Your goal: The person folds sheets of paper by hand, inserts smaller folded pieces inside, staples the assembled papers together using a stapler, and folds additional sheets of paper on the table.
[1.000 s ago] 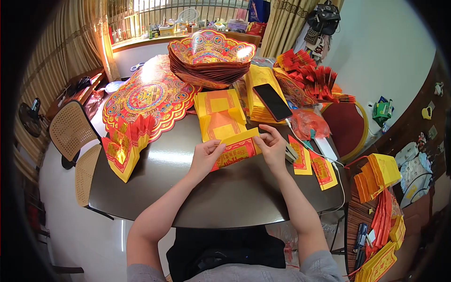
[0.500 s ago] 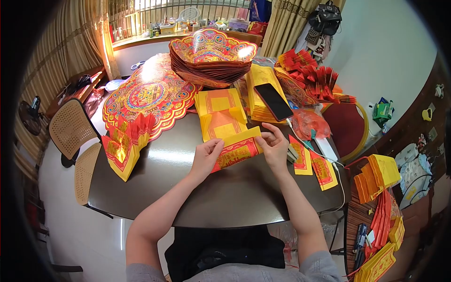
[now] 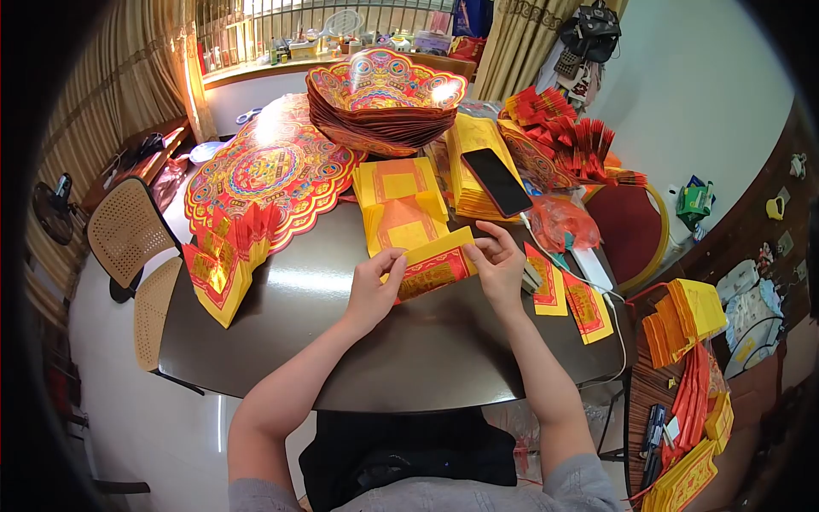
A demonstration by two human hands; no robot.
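Above the dark table, a folded sheet of yellow joss paper [image 3: 435,271] with a red and gold printed panel is stretched between both hands. My left hand [image 3: 374,290] pinches its left end, thumb laid along the edge. At the other end, my right hand [image 3: 498,269] grips the upper right corner between thumb and fingers. Just beyond lies a stack of yellow paper sheets [image 3: 401,205] with orange squares. Folded red and yellow paper fans [image 3: 226,264] stand at the table's left.
A phone [image 3: 496,183] rests on a thicker yellow paper stack [image 3: 478,141], with a white cable [image 3: 567,266] running right. Behind are nested patterned paper bowls [image 3: 384,107] and flat scalloped sheets [image 3: 269,171]. Two printed papers [image 3: 587,307] lie right, near a red chair [image 3: 627,230].
The paper has tilted slightly, and its printed panel looks darker and narrower. My left hand has shifted a little, its fingers curling more at the paper's end. My right hand stays nearly in place.
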